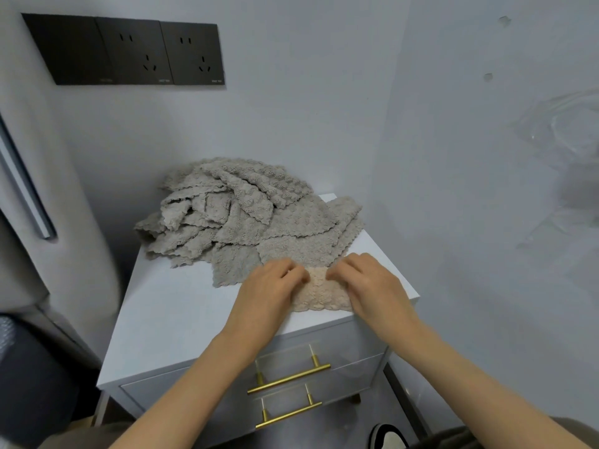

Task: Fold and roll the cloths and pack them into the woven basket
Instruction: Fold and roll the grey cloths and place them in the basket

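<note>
head view: both hands (319, 283) pinch a nubby beige cloth (319, 293).

The left hand (270, 286) and right hand (369, 285) covered both ends of the pale cloth (319, 291), their curled fingertips tucked out of sight at its far edge. The heap of grey cloths (240, 215) hid the back of the cabinet top (181, 306). The bottom edge cut off a shoe (387, 437), the clear plastic (564, 150) at right was blurred, and the print on the socket plates (129, 50) was too small to read.
</note>
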A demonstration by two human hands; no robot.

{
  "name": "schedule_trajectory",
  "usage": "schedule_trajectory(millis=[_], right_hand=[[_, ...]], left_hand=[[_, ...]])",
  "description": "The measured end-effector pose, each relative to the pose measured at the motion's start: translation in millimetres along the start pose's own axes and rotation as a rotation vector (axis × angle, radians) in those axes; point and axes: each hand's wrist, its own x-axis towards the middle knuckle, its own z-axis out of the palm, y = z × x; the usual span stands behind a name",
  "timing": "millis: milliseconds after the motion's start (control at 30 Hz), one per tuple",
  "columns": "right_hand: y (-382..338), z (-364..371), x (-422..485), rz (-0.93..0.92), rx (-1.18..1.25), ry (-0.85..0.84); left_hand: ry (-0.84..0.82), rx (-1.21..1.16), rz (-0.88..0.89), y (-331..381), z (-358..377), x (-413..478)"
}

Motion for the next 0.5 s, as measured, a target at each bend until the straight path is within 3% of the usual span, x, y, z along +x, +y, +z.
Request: schedule_trajectory(millis=[200,500], right_hand=[[4,3,-10,-0.098,-0.036,-0.121],[12,15,1,0.013,-0.017,-0.307]], left_hand=[[-0.091,-0.038,-0.038,-13,0,-12],[-0.142,-0.241,-0.104,-32,11,-1]])
